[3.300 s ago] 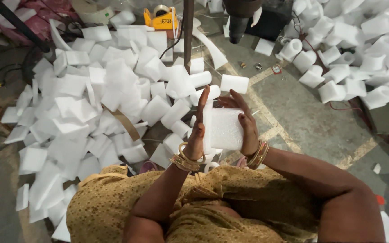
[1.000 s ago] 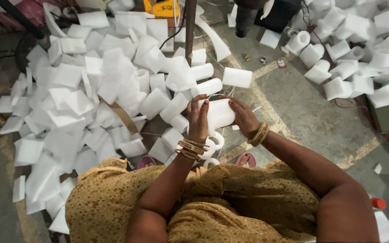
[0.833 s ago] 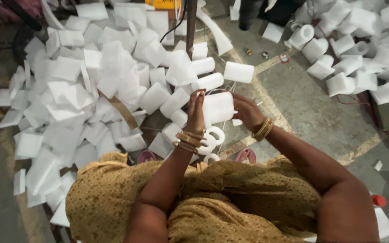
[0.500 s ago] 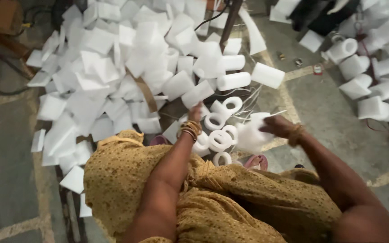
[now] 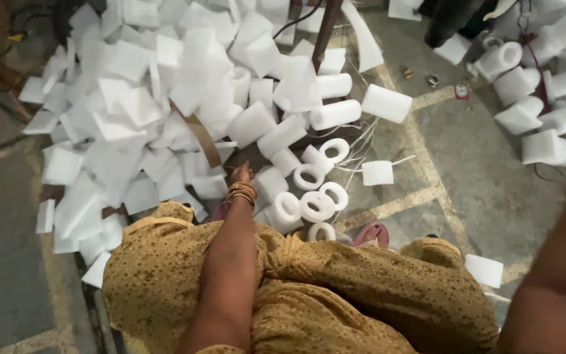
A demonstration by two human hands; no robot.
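Note:
My left hand (image 5: pixel 242 173), with gold bangles on the wrist, reaches down in front of my lap. Its fingers point at the floor between a foam roll (image 5: pixel 270 183) and flat white foam squares (image 5: pixel 132 105). Nothing shows in it. Just right of it lie several white foam rolls standing on end like rings (image 5: pixel 317 204). My right forearm (image 5: pixel 551 275) stretches out to the right edge and is blurred. Its hand is cut off by the frame, next to a pile of rolled foam (image 5: pixel 545 145).
A big heap of flat foam sheets covers the floor on the left and far side. More rolls (image 5: pixel 386 103) lie in the middle on the concrete. A pink sandal (image 5: pixel 371 234) shows by my knee. A dark post (image 5: pixel 325 29) stands at the back.
The foam roll that both hands held in front of me is gone from them. My right arm has swung out to the right, and my left hand has dropped toward the floor.

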